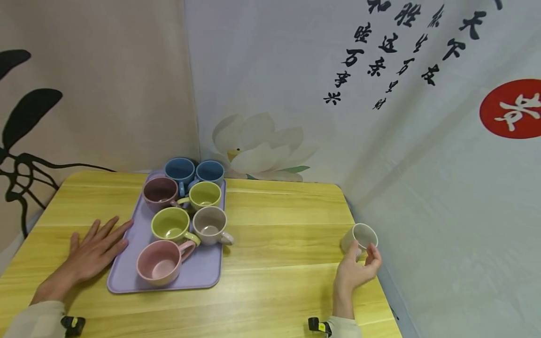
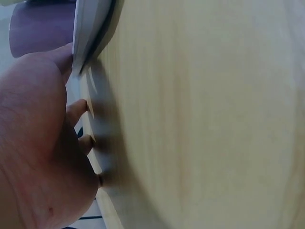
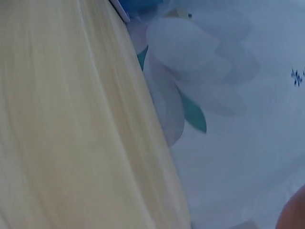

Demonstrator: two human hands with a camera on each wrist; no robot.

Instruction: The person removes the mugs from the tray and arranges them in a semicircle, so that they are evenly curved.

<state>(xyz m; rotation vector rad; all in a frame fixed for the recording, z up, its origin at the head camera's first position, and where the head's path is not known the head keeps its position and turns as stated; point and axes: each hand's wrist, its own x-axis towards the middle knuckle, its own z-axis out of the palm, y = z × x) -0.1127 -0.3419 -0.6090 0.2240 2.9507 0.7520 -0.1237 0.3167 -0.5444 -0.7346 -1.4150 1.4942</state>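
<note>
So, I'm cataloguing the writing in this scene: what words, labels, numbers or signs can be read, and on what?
"和睦万事兴": leftmost column, backdrop.
"胜过亲": second column, backdrop.
"生万里财": third column, backdrop; probable reading, top character unclear.
"天": rightmost column, backdrop; characters below too stylised to be sure.
"贵", probably: white on the red disc.
Dark mark, right wrist view: too blurred.
Mugs and tray: none visible.

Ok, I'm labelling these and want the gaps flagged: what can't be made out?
Head: whether the right hand grips the white cup; the hand hides the contact.
Head: lower part of the right blue mug, behind the rear green mug.
Left wrist: base of the purple mug, behind the tray.
Right wrist: most of the right hand, cut off by the edge.
</note>
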